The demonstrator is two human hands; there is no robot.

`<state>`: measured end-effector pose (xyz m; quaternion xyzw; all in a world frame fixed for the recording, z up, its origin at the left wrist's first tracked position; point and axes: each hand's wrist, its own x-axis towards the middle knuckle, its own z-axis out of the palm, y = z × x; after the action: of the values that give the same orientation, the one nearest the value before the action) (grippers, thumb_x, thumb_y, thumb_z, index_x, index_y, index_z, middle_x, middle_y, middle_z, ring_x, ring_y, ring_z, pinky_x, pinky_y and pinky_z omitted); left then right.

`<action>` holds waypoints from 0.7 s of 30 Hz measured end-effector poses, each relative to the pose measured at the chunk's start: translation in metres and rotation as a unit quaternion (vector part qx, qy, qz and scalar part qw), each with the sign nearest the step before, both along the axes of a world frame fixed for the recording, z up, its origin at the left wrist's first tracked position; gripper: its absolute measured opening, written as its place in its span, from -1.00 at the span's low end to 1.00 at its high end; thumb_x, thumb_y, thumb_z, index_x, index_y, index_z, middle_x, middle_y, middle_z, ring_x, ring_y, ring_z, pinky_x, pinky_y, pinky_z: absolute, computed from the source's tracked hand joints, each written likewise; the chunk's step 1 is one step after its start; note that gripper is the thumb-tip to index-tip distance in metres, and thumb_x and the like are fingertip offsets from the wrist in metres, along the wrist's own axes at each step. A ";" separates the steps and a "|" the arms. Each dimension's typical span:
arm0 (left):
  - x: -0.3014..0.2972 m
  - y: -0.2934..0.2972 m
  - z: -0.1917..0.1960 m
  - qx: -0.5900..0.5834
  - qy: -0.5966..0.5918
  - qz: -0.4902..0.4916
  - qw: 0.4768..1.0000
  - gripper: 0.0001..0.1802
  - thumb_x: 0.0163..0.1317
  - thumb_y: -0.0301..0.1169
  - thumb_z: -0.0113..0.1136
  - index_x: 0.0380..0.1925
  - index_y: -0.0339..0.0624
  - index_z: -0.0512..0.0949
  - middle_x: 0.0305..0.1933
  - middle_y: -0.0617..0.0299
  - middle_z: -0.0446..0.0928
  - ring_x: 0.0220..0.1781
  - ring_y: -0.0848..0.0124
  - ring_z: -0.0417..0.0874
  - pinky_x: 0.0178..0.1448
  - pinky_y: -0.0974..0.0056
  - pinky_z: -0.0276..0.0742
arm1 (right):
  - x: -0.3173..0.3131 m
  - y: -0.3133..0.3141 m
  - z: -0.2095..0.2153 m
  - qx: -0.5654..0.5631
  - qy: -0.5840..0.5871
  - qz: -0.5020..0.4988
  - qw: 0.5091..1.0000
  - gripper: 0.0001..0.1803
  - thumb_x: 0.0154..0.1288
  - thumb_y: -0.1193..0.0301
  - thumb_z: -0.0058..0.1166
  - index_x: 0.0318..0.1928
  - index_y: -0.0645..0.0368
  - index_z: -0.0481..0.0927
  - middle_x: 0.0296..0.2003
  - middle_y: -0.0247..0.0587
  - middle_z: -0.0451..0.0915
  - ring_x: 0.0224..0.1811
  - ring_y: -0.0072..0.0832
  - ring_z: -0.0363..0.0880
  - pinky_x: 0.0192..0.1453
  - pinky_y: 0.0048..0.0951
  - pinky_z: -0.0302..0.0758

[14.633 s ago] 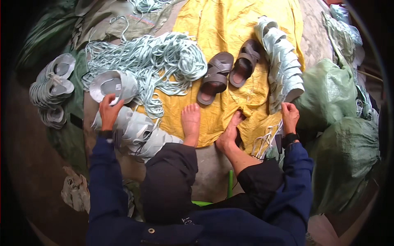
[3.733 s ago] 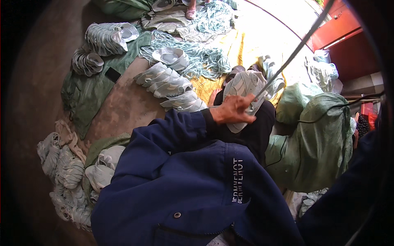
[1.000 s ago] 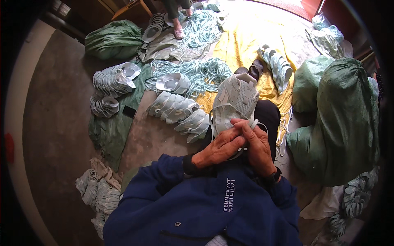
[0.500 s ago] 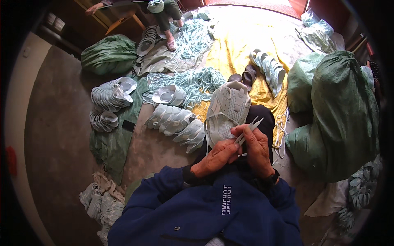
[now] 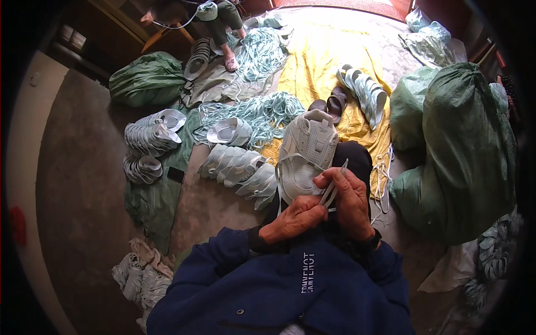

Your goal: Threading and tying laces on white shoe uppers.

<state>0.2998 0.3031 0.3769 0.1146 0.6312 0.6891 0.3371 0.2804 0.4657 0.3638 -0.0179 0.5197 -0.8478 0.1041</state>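
A pale grey-white shoe upper [image 5: 306, 146] with a perforated surface lies over my dark-trousered knee, its lace looped loosely along the left side. Just below it, both hands work close together on a doubled white shoelace [image 5: 329, 194]. My left hand [image 5: 296, 218] pinches the lower part, thumb and fingers closed. Thumb and forefinger of my right hand [image 5: 350, 200] grip the upper part, and a thin lace tip pokes up past the fingertips. Where the lace runs inside the left fist is hidden.
Stacked shoe uppers [image 5: 234, 166] lie left of my knee, with more uppers [image 5: 152, 134] on a green sheet. Light blue laces [image 5: 251, 117] are heaped beyond. Large green sacks [image 5: 466, 151] stand at right. Brown sandals [image 5: 336, 103] rest on a yellow sheet [image 5: 318, 61]. Another person [image 5: 223, 25] sits at the back left.
Two lace tips stood apart above my right fingers; now they show closer together and lower. Both hands stay in nearly the same place. The other person's arm has shifted.
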 end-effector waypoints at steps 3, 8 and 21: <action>0.000 -0.001 0.001 -0.003 -0.010 0.003 1.000 -0.74 0.32 -0.24 -0.11 -0.41 -0.16 0.44 -0.53 0.47 0.28 -0.48 0.66 0.23 -0.41 0.48 0.13 | -0.001 0.000 -0.001 -0.011 0.000 -0.008 1.000 -0.68 0.47 0.27 -0.13 -0.10 0.28 0.55 -0.27 -0.24 0.64 -0.18 -0.61 0.56 -0.02 -0.57 0.45; 0.001 -0.002 0.000 -0.012 -0.025 0.008 1.000 -0.73 0.33 -0.22 -0.12 -0.39 -0.16 0.44 -0.53 0.46 0.29 -0.48 0.66 0.23 -0.41 0.48 0.13 | -0.002 0.000 -0.003 -0.029 -0.016 -0.022 0.999 -0.69 0.47 0.27 -0.13 -0.11 0.27 0.56 -0.27 -0.24 0.64 -0.17 -0.60 0.57 -0.01 -0.57 0.46; -0.041 -0.043 0.118 0.054 0.202 0.109 0.972 -0.54 0.42 -0.10 -0.23 -0.62 -0.11 0.31 -0.68 0.34 0.22 -0.62 0.54 0.18 -0.43 0.39 0.15 | -0.100 0.065 0.087 -0.027 0.177 -0.189 0.966 -0.68 0.44 0.34 -0.13 -0.08 0.39 0.51 -0.26 -0.01 0.62 -0.15 -0.33 0.61 0.05 -0.37 0.52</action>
<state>0.2587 0.2597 0.4952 0.2004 0.6570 0.7170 0.1188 0.1800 0.5307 0.4510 -0.0723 0.5011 -0.8489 -0.1520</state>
